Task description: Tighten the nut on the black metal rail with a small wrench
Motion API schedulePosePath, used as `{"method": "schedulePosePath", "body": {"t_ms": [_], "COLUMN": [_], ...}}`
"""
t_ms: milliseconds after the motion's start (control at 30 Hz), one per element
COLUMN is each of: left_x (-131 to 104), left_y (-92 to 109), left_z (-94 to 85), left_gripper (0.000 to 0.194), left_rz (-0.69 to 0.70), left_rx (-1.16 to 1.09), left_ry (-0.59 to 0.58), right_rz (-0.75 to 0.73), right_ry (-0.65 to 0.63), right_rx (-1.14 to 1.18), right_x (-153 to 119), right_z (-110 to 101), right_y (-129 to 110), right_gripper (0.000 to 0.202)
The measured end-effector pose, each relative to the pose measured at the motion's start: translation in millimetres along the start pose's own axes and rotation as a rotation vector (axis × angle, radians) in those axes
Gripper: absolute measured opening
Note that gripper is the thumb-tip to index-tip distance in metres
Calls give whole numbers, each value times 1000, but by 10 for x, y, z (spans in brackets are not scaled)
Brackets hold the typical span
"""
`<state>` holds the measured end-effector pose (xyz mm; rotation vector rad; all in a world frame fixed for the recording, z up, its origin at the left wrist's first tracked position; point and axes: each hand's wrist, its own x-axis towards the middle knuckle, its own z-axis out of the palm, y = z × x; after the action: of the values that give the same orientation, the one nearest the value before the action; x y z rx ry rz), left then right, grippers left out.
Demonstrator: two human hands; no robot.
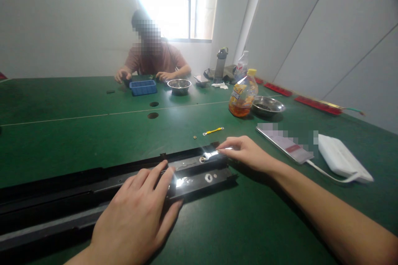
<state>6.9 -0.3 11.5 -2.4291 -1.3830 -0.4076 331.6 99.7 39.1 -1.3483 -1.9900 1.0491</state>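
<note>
A long black metal channel point(102, 182) lies on the green table point(248, 223), running from the left edge to the middle. My left hand point(137, 203) rests across it, fingers over the metal and thumb along its near side. My right hand point(248, 153) pinches a shiny wrench point(213, 154) by its handle. The wrench's open end sits around a small nut point(202, 159) near the channel's right end. Beyond the channel lie a yellow wire point(213, 131) with ring terminals and a small brass-coloured nut point(195, 137).
A phone point(286, 145) cabled to a white power bank point(343, 157) lies right of my right hand. Behind are a bottle point(243, 95), metal bowls point(269, 112) point(179, 87) and a blue tray point(143, 88). A person point(155, 62) sits across the table.
</note>
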Motion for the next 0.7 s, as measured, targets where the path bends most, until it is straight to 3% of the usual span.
{"method": "schedulePosePath", "body": {"t_ms": [700], "left_x": [4], "left_y": [7], "left_z": [-20], "left_gripper": [59], "left_rz": [-6], "left_rx": [-6], "left_ry": [-14], "right_rz": [36], "right_ry": [-2], "right_rx": [16], "right_x": [-12], "right_z": [-4], "right_y": [-19], "right_gripper": [32]}}
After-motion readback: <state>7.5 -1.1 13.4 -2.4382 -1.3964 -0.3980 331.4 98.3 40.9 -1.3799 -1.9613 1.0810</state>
